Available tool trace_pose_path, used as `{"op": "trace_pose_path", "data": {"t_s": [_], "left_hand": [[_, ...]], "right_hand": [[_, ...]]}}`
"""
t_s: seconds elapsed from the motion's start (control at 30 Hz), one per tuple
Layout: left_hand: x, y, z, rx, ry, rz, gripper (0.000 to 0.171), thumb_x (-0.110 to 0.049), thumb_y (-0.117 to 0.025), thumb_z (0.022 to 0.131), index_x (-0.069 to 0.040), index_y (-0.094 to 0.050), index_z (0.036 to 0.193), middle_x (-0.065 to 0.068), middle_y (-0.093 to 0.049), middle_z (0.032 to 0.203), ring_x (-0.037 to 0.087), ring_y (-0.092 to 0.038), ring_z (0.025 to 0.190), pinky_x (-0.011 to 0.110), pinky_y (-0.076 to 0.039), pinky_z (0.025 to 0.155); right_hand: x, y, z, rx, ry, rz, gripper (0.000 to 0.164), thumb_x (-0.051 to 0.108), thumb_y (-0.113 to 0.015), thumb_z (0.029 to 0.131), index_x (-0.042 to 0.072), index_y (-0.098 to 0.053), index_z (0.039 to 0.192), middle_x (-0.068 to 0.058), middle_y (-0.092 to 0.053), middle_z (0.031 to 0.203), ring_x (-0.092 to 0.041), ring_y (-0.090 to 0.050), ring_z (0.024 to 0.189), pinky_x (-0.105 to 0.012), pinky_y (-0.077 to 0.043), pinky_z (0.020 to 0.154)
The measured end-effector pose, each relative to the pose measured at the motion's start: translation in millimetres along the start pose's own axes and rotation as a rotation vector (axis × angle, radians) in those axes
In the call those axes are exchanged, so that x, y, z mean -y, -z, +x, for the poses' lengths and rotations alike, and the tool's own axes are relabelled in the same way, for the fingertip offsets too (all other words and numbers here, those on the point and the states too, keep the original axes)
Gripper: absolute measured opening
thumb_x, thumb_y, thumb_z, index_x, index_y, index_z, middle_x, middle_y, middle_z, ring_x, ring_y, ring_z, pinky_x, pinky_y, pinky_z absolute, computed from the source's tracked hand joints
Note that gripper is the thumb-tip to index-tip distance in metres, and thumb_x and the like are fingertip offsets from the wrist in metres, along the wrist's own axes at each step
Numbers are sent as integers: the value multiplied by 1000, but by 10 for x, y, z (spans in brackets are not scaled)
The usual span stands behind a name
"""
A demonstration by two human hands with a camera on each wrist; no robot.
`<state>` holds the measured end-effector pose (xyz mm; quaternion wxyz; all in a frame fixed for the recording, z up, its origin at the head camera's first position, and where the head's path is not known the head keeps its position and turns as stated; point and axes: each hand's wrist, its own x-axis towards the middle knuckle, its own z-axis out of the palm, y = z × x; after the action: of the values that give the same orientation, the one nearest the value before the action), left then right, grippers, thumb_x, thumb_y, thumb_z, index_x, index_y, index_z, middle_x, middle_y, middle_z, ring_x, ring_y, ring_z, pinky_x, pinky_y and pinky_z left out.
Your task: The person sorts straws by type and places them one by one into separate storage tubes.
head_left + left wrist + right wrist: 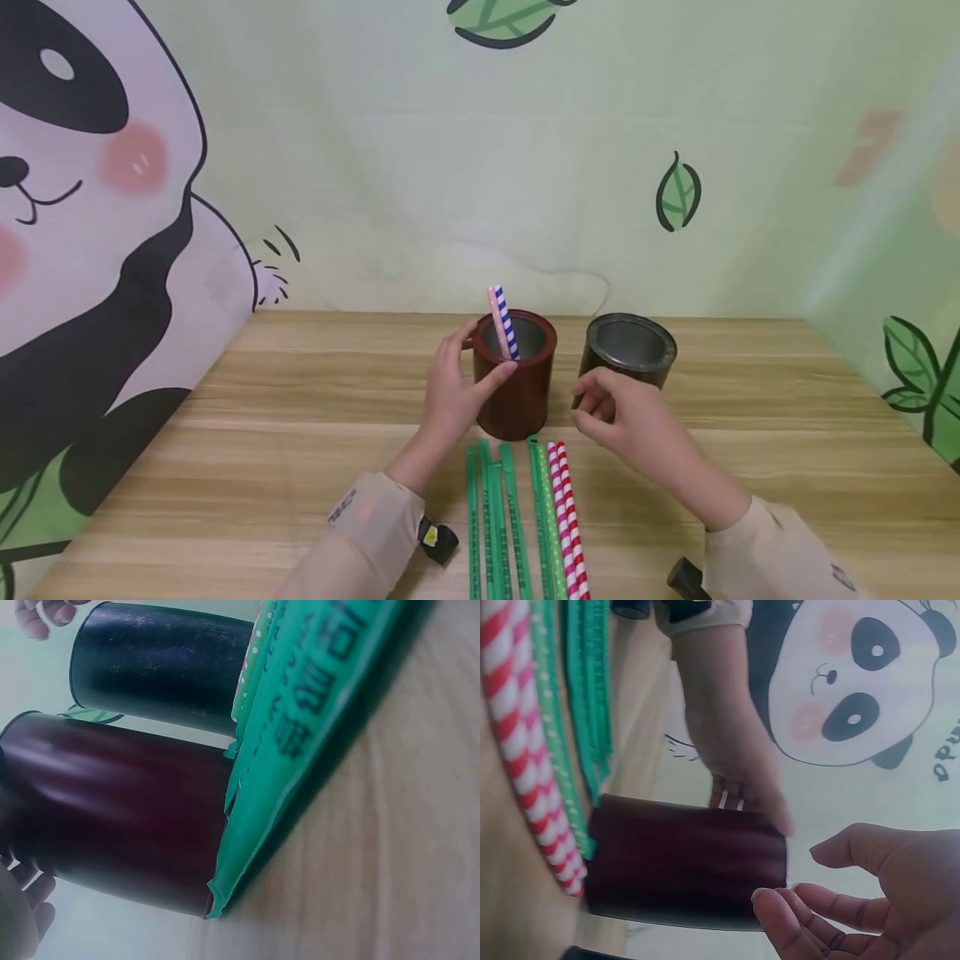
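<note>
My left hand (453,392) grips a dark red cup (517,404), its thumb at the front rim and its fingers round the left side. A pink straw (498,323) and a blue-and-white striped straw (508,327) lean inside that cup, tops above the rim. To the right, a black cup (592,360) stands with its mouth up. In front of it hovers my right hand (633,421), fingers loosely bent and holding nothing. The right wrist view shows this hand (862,892) with thumb and fingertips apart, close to the red cup (686,862).
Several straws in green printed wrappers (495,517) lie lengthwise in front of the red cup. Beside them are a green dotted straw (552,521), a pink-striped straw (564,533) and a red-striped straw (572,510). Behind the wooden table (300,467) hangs a panda-printed backdrop (375,183).
</note>
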<state>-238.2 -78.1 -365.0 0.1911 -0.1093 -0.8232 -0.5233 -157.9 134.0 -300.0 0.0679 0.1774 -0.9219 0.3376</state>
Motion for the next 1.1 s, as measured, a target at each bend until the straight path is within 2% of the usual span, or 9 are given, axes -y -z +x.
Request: {"op": "trace_pose_path", "data": {"t_s": [0.23, 0.5, 0.7, 0.97, 1.1], "left_hand": [[12, 2, 3, 0, -8, -13, 78, -43, -77, 78, -11, -44, 142, 10, -55, 134, 27, -51, 122, 55, -44, 100], [6, 3, -4, 1, 0, 6, 79, -43, -77, 78, -12, -44, 142, 10, -55, 134, 27, -51, 122, 53, -45, 101], [-17, 10, 5, 2, -3, 8, 79, -43, -77, 78, -11, -44, 142, 10, -55, 134, 27, -51, 122, 52, -45, 101], [-16, 14, -6, 6, 1, -2, 78, -42, -77, 78, -12, -43, 142, 10, -55, 134, 27, -50, 122, 53, -45, 101], [-12, 12, -5, 11, -2, 2, 78, -43, -76, 78, -12, -43, 142, 10, -55, 135, 27, -50, 122, 53, -45, 101]], "right_hand": [[-139, -142, -56, 61, -14, 3, 15, 10, -68, 84, 5, -63, 97, 1, -63, 78, -7, -55, 68, -19, -47, 61], [-268, -301, -145, 116, -41, -18, 19, 9, -69, 82, 2, -63, 98, 2, -61, 77, -6, -51, 65, -19, -44, 58], [-334, -400, -203, 128, 3, -55, 19, 8, -70, 79, 2, -62, 95, 2, -59, 76, -4, -51, 65, -19, -45, 60], [-367, -510, -225, 162, -78, -70, 20, 9, -70, 78, 3, -62, 95, 1, -57, 73, -9, -49, 66, -20, -43, 59], [-395, -557, -242, 148, -56, -92, 22, 8, -70, 75, 2, -61, 95, 1, -55, 70, -7, -46, 63, -19, -40, 57]]}}
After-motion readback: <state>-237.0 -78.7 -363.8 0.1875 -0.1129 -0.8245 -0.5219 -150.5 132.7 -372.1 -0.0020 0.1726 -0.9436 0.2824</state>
